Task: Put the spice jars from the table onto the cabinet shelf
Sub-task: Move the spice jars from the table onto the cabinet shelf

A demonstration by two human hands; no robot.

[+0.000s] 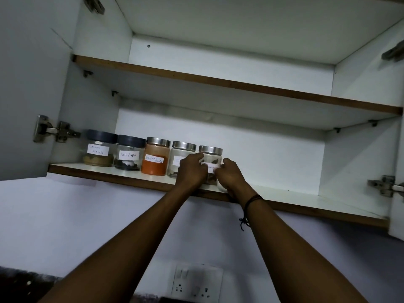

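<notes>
Your left hand (192,171) and right hand (229,174) both grip the upright steel-lidded glass spice jar (211,158) between them, rightmost on the white lower cabinet shelf (306,203)

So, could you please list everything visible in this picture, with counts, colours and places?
Dark-lidded jars: two, clear, labelled, left end of lower shelf.
Steel-lidded jars: three, one orange-filled, continuing the row rightwards.
Lower shelf: one, white with brown edge.
Upper shelf: one, white with brown edge.
Hinges: several, metal, cabinet sides.
Wall socket: one, white, below.
Wrist thread: one, dark, right wrist.
Left hand, right hand: grip on the rightmost jar.
</notes>
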